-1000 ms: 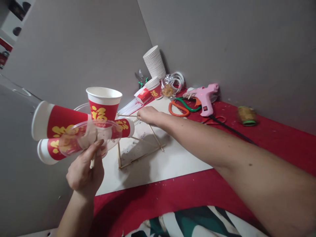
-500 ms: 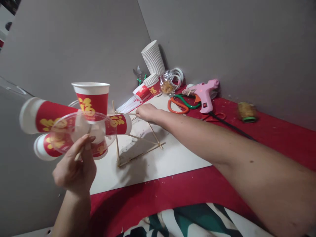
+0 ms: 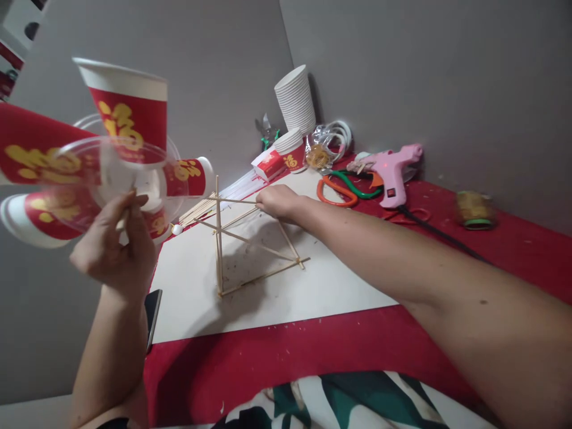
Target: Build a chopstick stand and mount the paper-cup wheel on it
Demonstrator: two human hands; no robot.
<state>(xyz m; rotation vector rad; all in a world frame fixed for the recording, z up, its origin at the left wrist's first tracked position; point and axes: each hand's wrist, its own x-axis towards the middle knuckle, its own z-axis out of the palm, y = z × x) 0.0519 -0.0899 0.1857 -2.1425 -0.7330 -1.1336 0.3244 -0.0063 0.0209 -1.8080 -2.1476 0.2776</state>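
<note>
Though its axis leans, the top cup [image 3: 134, 113] opens upward.

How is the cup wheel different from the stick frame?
The cup wheel has red, white and yellow cups and clear plastic; the stick frame is plain pale sticks. The cup wheel is chunky and round; the stick frame is thin, straight and open. The cup wheel is up in the air in the left hand, while the stick frame rests on the white board. Both have a hand on them.
</note>
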